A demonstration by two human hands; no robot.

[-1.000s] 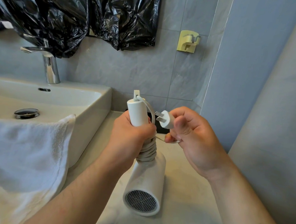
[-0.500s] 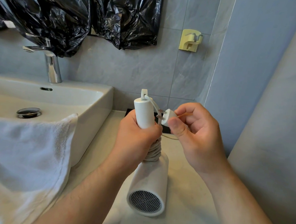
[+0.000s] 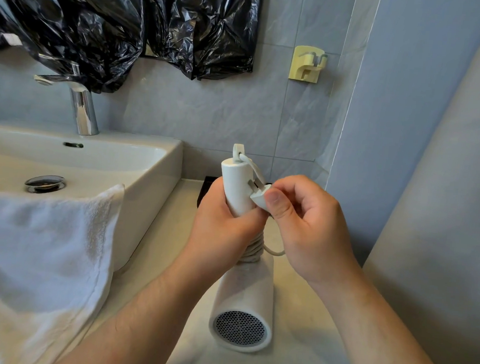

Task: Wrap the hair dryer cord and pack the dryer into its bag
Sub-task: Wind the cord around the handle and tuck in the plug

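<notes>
A white hair dryer (image 3: 243, 304) stands on the counter with its mesh intake facing me and its handle pointing up. My left hand (image 3: 224, 226) grips the handle just above the cord (image 3: 254, 248), which is wound in tight turns around the handle's base. My right hand (image 3: 304, 223) pinches the white plug (image 3: 260, 197) and presses its prongs against the handle's upper part. A short loop of cord runs from the handle's top tab down to the plug. A dark flat object (image 3: 204, 190), mostly hidden, lies behind the hands; I cannot tell if it is the bag.
A white sink (image 3: 154, 175) with a chrome tap (image 3: 81, 105) sits at the left, a white towel (image 3: 38, 247) draped over its front edge. Black plastic sheeting (image 3: 116, 19) hangs on the tiled wall beside a yellow wall hook (image 3: 306, 64). A wall closes the right side.
My right hand has carried the plug left, from a gap beside the handle until it touches the handle. The loose cord between plug and coil has shortened. The dryer has stayed upright.
</notes>
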